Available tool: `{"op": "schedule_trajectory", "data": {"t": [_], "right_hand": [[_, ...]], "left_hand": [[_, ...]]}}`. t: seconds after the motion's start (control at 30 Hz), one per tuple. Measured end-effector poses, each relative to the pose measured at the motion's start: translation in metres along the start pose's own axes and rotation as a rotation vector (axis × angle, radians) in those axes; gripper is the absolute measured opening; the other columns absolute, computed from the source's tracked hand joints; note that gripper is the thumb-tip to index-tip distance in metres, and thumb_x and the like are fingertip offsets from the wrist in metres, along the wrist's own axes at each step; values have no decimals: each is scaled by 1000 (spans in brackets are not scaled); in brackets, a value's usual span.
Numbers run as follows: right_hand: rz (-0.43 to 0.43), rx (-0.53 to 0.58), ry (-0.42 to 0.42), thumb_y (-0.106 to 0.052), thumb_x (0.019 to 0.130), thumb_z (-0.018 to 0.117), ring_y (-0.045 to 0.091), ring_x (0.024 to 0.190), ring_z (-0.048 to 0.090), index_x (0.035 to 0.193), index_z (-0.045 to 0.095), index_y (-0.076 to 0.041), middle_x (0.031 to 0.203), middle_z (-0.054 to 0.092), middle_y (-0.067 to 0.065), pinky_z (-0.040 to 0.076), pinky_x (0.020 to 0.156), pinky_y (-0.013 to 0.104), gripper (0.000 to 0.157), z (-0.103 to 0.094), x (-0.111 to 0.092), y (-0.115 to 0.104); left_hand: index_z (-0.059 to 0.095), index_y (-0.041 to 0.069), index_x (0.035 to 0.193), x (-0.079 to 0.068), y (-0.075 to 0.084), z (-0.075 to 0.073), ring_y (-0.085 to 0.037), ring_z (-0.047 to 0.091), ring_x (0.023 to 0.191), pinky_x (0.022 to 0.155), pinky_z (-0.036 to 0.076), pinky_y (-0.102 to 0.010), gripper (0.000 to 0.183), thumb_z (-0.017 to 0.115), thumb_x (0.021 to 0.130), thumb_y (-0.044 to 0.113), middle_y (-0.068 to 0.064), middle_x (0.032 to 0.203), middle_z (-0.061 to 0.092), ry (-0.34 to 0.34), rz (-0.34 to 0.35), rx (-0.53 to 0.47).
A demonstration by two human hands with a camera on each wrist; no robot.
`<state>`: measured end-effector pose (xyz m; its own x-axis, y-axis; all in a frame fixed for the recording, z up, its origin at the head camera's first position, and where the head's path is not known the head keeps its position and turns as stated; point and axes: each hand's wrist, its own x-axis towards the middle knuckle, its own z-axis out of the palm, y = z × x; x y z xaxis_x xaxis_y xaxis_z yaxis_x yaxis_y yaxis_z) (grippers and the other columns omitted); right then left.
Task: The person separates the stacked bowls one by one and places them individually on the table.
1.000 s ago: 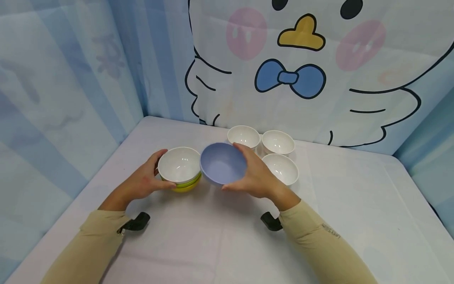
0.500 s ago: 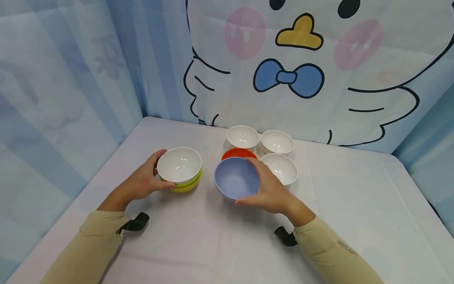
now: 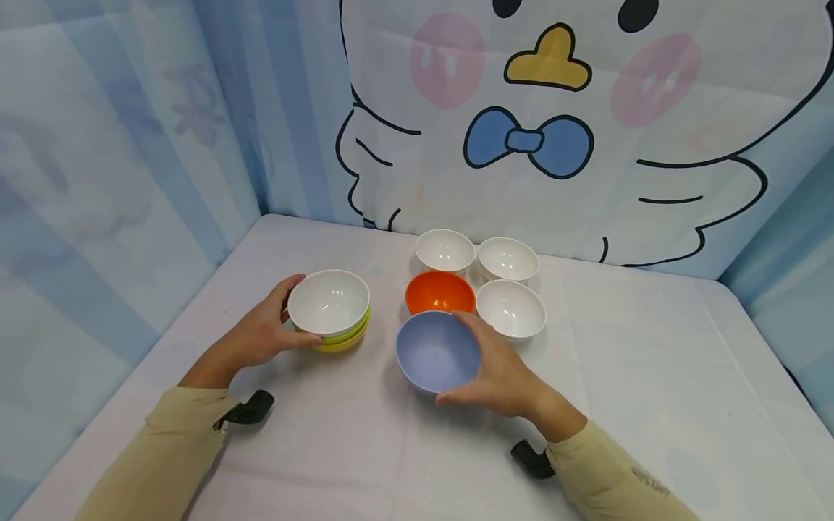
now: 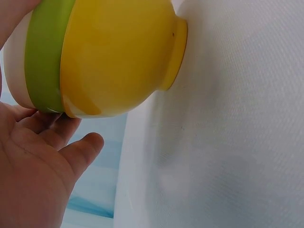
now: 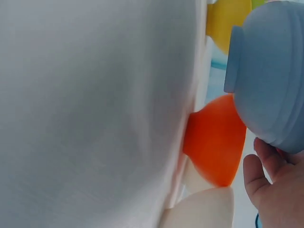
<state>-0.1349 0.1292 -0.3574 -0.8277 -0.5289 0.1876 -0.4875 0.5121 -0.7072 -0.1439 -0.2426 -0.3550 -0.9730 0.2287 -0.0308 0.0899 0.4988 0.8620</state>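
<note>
My left hand (image 3: 257,336) grips the left side of a stack of bowls, thumb at the front and fingers behind. A white bowl (image 3: 329,302) tops the stack, over green (image 4: 46,57) and a yellow bowl (image 4: 114,57) at the bottom, whose foot is down by the tablecloth in the left wrist view. My right hand (image 3: 504,376) holds a periwinkle-blue bowl (image 3: 436,352) by its right side, mouth up. In the right wrist view, its foot hangs above the cloth. Just behind it, an orange bowl (image 3: 439,291) stands on the table.
Beside and behind the orange bowl stand a white bowl (image 3: 511,310), another white bowl (image 3: 508,259) and a third white bowl (image 3: 445,250). They sit near the back of the white-covered table (image 3: 651,376). A cartoon-print curtain (image 3: 541,195) hangs behind, with blue curtains on both sides.
My right hand has brought the blue bowl away from the stack, rightward and toward me, uncovering the orange bowl behind. My left hand has stayed on the stack.
</note>
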Motion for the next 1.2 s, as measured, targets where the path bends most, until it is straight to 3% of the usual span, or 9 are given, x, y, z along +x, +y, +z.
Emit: {"op": "schedule_trajectory", "data": {"t": [0.33, 0.47, 0.7, 1.2], "right_hand": [[-60, -14, -39, -33, 62, 96, 33, 128, 47, 149, 36, -1, 146, 45, 14, 44, 101, 57, 110, 8, -12, 3], [-64, -6, -50, -31, 61, 97, 32, 126, 48, 150, 37, -4, 145, 45, 13, 45, 100, 56, 111, 10, -13, 3], [-32, -10, -82, -33, 60, 97, 28, 122, 51, 149, 38, -6, 142, 48, 9, 46, 100, 52, 110, 11, -12, 3], [42, -46, -55, -33, 61, 96, 31, 121, 51, 147, 39, -1, 140, 49, 14, 46, 99, 53, 108, 11, -9, 2]], "left_hand": [[6, -3, 157, 0, 1, 1, -47, 26, 143, 113, 26, -59, 112, 85, 81, 18, -27, 160, 17, 4, -14, -12], [6, -2, 157, -1, 1, 1, -47, 26, 143, 113, 26, -59, 112, 85, 81, 18, -27, 160, 17, 4, -17, -13], [6, -3, 157, -1, 0, 1, -47, 26, 143, 113, 26, -60, 111, 85, 81, 18, -27, 159, 17, -2, -11, -21], [6, -3, 157, -1, 2, 1, -48, 25, 143, 113, 27, -59, 111, 85, 81, 18, -27, 160, 17, 1, -18, -9]]}}
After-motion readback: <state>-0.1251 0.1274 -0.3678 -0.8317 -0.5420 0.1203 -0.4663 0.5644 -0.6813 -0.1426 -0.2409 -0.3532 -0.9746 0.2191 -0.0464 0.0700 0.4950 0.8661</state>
